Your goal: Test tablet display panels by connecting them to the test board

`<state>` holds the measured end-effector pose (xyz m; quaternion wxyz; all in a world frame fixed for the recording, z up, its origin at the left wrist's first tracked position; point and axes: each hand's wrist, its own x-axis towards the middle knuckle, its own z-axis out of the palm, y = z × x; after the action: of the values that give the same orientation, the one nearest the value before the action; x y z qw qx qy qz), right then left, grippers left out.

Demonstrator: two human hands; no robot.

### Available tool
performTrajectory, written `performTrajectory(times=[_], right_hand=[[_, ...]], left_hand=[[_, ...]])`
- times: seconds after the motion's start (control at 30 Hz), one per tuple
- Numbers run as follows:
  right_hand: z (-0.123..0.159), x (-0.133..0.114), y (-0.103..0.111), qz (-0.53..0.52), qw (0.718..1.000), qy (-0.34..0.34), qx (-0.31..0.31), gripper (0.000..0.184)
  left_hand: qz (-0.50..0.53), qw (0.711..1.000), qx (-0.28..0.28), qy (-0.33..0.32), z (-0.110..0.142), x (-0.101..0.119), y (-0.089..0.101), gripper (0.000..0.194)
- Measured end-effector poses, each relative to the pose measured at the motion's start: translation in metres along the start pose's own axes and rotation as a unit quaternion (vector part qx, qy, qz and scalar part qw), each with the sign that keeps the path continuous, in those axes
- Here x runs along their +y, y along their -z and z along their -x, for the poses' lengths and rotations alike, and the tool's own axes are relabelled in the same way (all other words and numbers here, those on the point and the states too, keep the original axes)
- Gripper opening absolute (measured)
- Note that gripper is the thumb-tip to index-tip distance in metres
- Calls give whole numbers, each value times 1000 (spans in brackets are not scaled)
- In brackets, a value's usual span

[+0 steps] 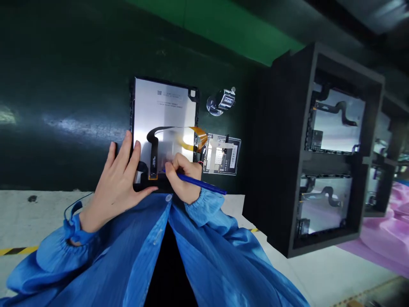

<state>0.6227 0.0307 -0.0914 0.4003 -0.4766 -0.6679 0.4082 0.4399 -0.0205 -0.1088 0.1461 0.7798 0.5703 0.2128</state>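
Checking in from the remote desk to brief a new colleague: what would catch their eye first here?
The bare hands at the centre stand out: the left hand lies spread at the lower edge of a silver-backed display panel on a dark green mat, and the right hand grips a blue pen over it. To the right, a tall black foam rack holds two more panels.

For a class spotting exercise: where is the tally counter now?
In the head view, the tally counter sits on the dark green mat, right of the display panel's top end and above the circuit board.
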Motion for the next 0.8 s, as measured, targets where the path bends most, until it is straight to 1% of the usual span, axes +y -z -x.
performTrajectory(times=[0.07, 0.27, 0.37, 0.43, 0.47, 0.5, 0.57, 0.6, 0.63, 0.67, 0.7, 0.77, 0.8], right_hand=[[0, 0, -1, 9, 1000, 13, -13, 34], [2, 10, -9, 71, 994, 80, 5, 30], [3, 13, -11, 74, 994, 84, 6, 29], [3, 12, -10, 69, 995, 72, 21, 32], [4, 11, -8, 67, 995, 63, 34, 33], [4, 11, -7, 61, 996, 48, 51, 35], [5, 9, -3, 36, 996, 12, 85, 35], [6, 9, 0, 17, 995, -1, 94, 33], [6, 9, 3, -3, 997, 1, 84, 26], [5, 9, 7, -20, 998, 18, 59, 19], [5, 10, 10, -36, 998, 44, 24, 17], [4, 10, 15, -22, 988, 137, -67, 27], [4, 10, 16, 15, 975, 195, -105, 33]], left_hand=[[-1, 1000, 5, -4, 1, 0, 0, 100], [-1, 1000, 5, -2, 1, 1, 0, 98], [7, 1000, 6, -6, 0, 0, 2, 101], [33, 999, -6, -10, 0, 0, 7, 101], [49, 999, -4, 1, 0, 1, 10, 97], [59, 998, 10, 32, 0, 3, 14, 89], [53, 988, 40, 140, -1, 9, 22, 67], [37, 979, 45, 198, -1, 12, 25, 55], [17, 969, 37, 244, -1, 15, 28, 45], [2, 962, 16, 273, -2, 16, 30, 38], [-4, 959, -14, 284, -3, 17, 32, 36], [6, 956, -71, 284, -5, 16, 37, 39], [30, 954, -96, 283, -6, 15, 41, 41]])
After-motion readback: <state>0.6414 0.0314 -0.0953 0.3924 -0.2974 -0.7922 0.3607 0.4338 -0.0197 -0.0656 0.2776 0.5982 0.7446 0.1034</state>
